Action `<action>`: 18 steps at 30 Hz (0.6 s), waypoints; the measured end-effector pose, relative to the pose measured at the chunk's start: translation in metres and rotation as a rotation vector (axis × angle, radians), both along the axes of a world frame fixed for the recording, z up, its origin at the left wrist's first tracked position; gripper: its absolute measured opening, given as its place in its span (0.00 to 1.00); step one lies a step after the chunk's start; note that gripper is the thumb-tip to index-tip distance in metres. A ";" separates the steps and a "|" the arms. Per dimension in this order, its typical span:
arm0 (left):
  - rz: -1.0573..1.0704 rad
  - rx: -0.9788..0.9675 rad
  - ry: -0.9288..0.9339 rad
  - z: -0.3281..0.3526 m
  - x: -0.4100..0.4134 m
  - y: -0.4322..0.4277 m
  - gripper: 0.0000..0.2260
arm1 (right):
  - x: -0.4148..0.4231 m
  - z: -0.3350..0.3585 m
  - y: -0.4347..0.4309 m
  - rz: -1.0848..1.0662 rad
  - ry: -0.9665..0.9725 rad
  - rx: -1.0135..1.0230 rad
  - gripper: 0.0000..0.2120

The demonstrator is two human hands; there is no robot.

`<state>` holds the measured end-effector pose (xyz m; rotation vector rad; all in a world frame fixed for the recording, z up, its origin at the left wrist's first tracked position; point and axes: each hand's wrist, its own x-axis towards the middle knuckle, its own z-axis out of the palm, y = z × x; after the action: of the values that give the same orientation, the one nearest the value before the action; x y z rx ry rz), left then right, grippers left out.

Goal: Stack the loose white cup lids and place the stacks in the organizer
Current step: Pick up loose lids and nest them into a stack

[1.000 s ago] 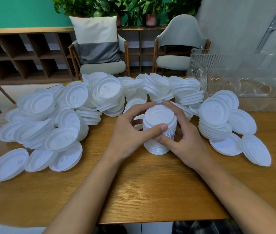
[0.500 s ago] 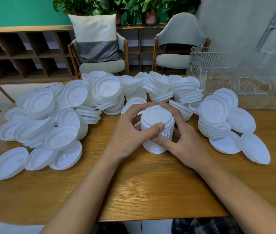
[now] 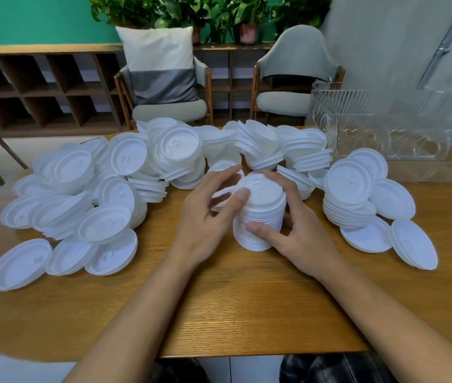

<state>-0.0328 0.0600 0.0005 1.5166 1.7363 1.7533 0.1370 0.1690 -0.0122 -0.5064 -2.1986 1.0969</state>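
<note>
A tall stack of white lids (image 3: 260,214) stands on the wooden table (image 3: 247,305) at the centre. My right hand (image 3: 299,236) wraps it from the right, thumb on its front and fingers behind. My left hand (image 3: 205,219) is at the stack's left with fingers spread and blurred; only its thumb touches the top rim. Loose white lids (image 3: 103,194) lie heaped across the left and back. The clear ribbed organizer (image 3: 363,125) stands at the back right, apart from both hands.
A shorter lid stack (image 3: 348,197) and flat single lids (image 3: 413,244) lie to the right of my right hand. Two chairs (image 3: 169,106) stand behind the table. Bare wood lies in front, up to the near table edge.
My left hand has loosened from the stack: its fingers have lifted off and spread. The right hand keeps its hold. The stack has stayed in place.
</note>
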 end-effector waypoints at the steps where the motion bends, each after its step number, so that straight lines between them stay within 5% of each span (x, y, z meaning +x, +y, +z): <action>1: 0.084 0.025 0.057 -0.002 -0.005 -0.002 0.21 | 0.000 0.000 0.000 -0.014 0.002 0.004 0.40; 4: 0.295 -0.022 0.272 -0.014 -0.018 -0.001 0.12 | 0.001 0.002 0.001 -0.056 0.019 0.006 0.38; 9: 0.313 -0.166 0.479 -0.027 -0.023 0.008 0.14 | 0.002 0.003 0.002 -0.089 0.036 -0.008 0.39; 18: 0.348 -0.148 0.408 -0.025 -0.023 0.005 0.17 | 0.002 0.005 0.002 -0.096 0.021 -0.016 0.39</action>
<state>-0.0554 0.0653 -0.0241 1.6740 2.3974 1.4802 0.1394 0.1712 -0.0076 -0.5983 -2.1261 1.0657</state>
